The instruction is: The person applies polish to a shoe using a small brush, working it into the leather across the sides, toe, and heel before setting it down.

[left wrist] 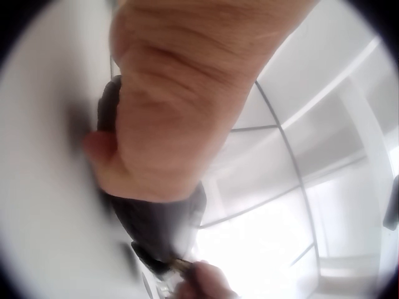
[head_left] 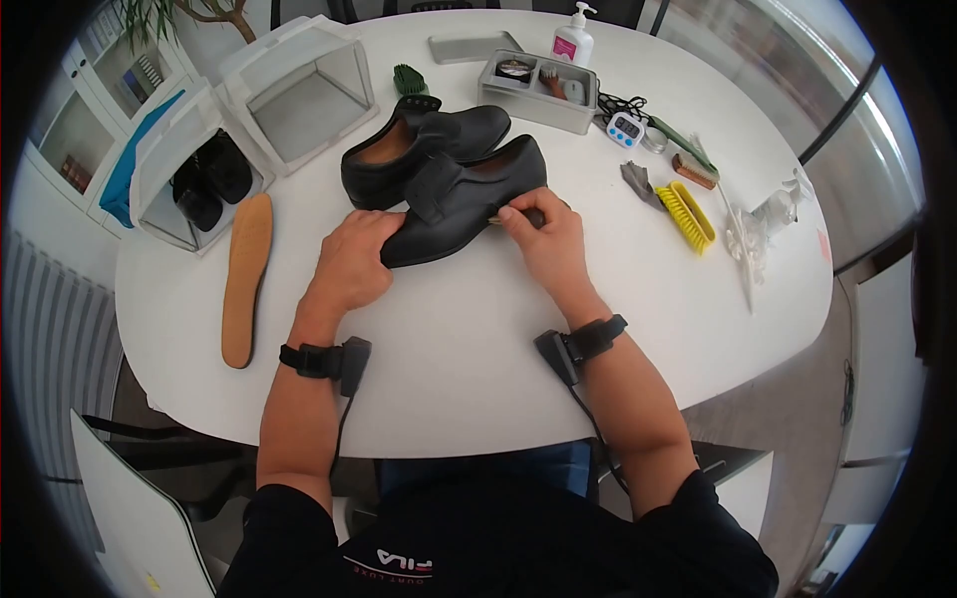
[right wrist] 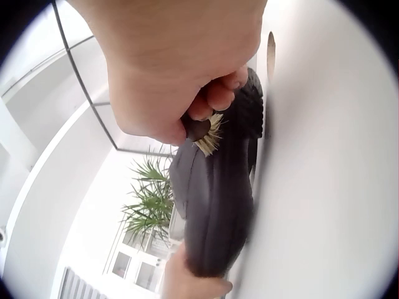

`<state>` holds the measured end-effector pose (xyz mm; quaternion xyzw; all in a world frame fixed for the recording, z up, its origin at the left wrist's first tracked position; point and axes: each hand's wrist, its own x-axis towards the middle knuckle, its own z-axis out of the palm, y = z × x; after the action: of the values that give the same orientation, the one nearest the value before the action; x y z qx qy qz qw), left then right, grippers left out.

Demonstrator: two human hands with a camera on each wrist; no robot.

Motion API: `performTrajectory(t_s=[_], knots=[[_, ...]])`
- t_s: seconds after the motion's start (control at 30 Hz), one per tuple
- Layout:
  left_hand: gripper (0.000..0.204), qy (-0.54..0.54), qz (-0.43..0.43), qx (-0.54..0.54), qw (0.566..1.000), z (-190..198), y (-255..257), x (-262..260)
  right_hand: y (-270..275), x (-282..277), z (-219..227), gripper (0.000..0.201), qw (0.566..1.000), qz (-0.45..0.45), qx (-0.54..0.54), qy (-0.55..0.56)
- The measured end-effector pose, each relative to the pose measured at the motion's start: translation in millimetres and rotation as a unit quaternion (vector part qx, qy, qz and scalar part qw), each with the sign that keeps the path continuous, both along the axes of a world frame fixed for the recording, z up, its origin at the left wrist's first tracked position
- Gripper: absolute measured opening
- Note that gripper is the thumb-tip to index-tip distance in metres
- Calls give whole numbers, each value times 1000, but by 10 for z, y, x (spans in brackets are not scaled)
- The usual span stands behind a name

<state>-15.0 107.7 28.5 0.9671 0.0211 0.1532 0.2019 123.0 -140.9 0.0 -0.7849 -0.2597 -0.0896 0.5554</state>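
Near the middle of the table in the head view lies a black leather shoe [head_left: 464, 204], its toe to the left. My left hand [head_left: 351, 261] grips it at the toe end. In my right hand [head_left: 548, 244] is a small shoe brush with a dark handle, pinched between thumb and fingers. Its pale bristles [right wrist: 211, 138] meet the shoe's side toward the heel in the right wrist view. Just behind stands the second black shoe [head_left: 369, 171], partly covered by the first. The left wrist view shows the left hand [left wrist: 181, 106] hiding much of the shoe.
A tan insole [head_left: 247, 279] lies at left, by clear-fronted boxes [head_left: 299, 115], one holding dark shoes. Behind are a green brush [head_left: 410, 82], a grey tin [head_left: 538, 108] and a pump bottle [head_left: 572, 42]. To the right are a timer [head_left: 625, 130] and a yellow brush [head_left: 686, 216].
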Motion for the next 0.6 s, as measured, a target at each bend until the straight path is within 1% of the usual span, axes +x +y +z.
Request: performTrajectory(t_s=[0.03,0.1,0.13,0.17,0.23,0.27,0.3,0.37,0.4,0.47,0.5,0.53,0.57,0.6], knots=[[60,-16,-5,9,1000,-22,5,-9,7,18,24,23,1000,1,2,0],[58,-32,-9,18,999,-19,7,-21,-30,115,100,25,996,-66,51,22],[57,-31,-13,19,999,5,-5,-23,-113,203,122,26,992,-104,22,60],[57,-30,-18,18,999,8,-21,-28,-157,262,112,26,993,-103,19,60],[56,-38,-28,24,999,-21,-46,-21,-195,321,113,27,981,-151,89,78],[55,-46,-39,32,998,-35,-64,-13,-209,311,88,25,982,-167,63,62],[55,-45,-41,31,998,-47,-83,-7,-182,226,127,25,982,-169,63,63],[60,-54,-51,33,997,-65,-113,-1,-81,4,222,24,998,-58,-11,2],[60,-52,-51,34,997,-70,-123,7,-44,-69,253,24,998,-58,-11,4],[59,-70,-59,44,995,-84,-141,10,15,-168,276,24,987,27,-70,-139],[59,-68,-56,44,995,-82,-151,0,8,-136,275,24,988,30,-70,-138],[59,-68,-58,44,995,-72,-161,-6,-29,-42,292,25,989,-59,-81,-109],[58,-70,-59,43,995,-72,-174,-8,-84,67,316,27,981,-147,-93,-82],[58,-72,-55,40,995,-82,-191,-8,-147,177,320,28,975,-193,-84,-74]])
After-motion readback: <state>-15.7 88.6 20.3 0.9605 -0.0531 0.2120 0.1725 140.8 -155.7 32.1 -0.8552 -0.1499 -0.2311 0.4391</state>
